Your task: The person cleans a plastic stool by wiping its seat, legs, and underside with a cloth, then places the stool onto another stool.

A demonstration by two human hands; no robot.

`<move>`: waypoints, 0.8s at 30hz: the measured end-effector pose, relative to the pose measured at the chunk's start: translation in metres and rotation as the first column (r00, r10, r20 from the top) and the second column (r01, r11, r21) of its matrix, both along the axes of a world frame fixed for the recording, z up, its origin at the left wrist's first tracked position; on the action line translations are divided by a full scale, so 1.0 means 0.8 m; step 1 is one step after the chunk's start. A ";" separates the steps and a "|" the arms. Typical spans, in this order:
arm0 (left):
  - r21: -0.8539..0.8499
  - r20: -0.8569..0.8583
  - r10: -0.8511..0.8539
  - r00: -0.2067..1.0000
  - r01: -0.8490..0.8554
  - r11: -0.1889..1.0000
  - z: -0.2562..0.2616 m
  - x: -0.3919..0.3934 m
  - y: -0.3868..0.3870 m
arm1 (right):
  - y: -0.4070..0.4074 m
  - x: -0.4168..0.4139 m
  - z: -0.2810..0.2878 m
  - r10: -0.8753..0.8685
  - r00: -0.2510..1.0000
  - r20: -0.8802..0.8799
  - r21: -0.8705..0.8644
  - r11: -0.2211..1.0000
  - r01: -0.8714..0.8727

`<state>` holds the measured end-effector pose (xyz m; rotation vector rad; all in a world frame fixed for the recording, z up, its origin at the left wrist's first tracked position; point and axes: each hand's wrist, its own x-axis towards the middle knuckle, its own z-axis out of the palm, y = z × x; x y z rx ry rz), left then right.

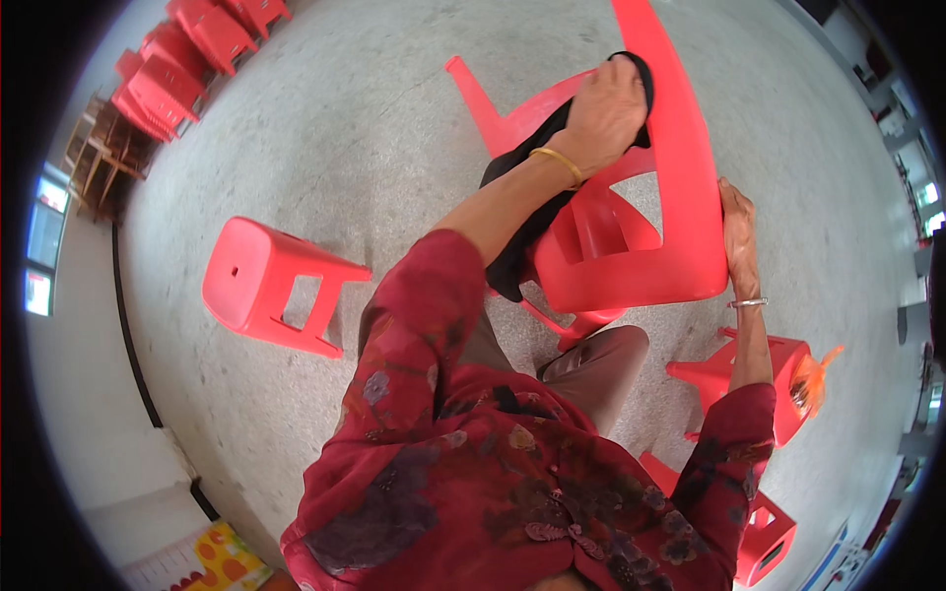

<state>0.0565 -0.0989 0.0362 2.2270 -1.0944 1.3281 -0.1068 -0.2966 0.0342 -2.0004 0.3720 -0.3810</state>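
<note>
A red plastic chair (687,185) is tipped over in front of me, its legs pointing to the upper left. My left hand (606,114) presses on a black cloth (528,221) against the chair's frame; the cloth hangs down the chair's near left side. A yellow bangle circles that wrist. My right hand (739,229) rests along the chair's right outer edge, with its fingers mostly extended, and a silver-coloured bangle is on the wrist. Part of the cloth is hidden under my left hand and forearm.
A red plastic stool (244,273) stands at left. Another red stool (787,391), with an orange plastic bag (811,384) on it, is at right; one more (768,535) is lower right. Stacked red chairs (162,85) and wooden furniture (103,159) are by the wall at upper left.
</note>
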 end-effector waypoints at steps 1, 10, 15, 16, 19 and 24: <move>-0.016 0.075 -0.004 0.997 0.005 1.000 0.001 0.006 -0.005 | 0.002 -0.001 0.000 -0.025 1.000 0.018 0.022 0.999 0.025; 0.237 -0.441 0.210 0.873 -0.112 0.965 -0.050 0.023 0.075 | -0.055 0.006 -0.020 -0.086 0.996 0.020 0.205 0.975 0.080; 0.220 -0.653 0.181 0.735 -0.045 0.975 -0.052 0.051 0.090 | -0.056 0.010 -0.025 -0.097 0.994 0.041 0.147 0.985 0.090; 0.260 -0.661 0.202 0.723 -0.032 0.965 -0.044 0.052 0.087 | -0.056 0.003 -0.022 -0.145 0.989 0.036 0.205 0.970 0.135; 0.216 -0.725 0.089 0.683 0.103 0.971 -0.038 0.082 0.091 | -0.077 -0.011 -0.005 -0.036 0.997 -0.071 -0.007 0.999 0.036; -0.015 -0.529 -0.262 0.807 0.300 0.954 -0.072 0.103 0.090 | 0.004 -0.035 0.026 -0.142 0.910 0.390 -0.614 0.696 0.372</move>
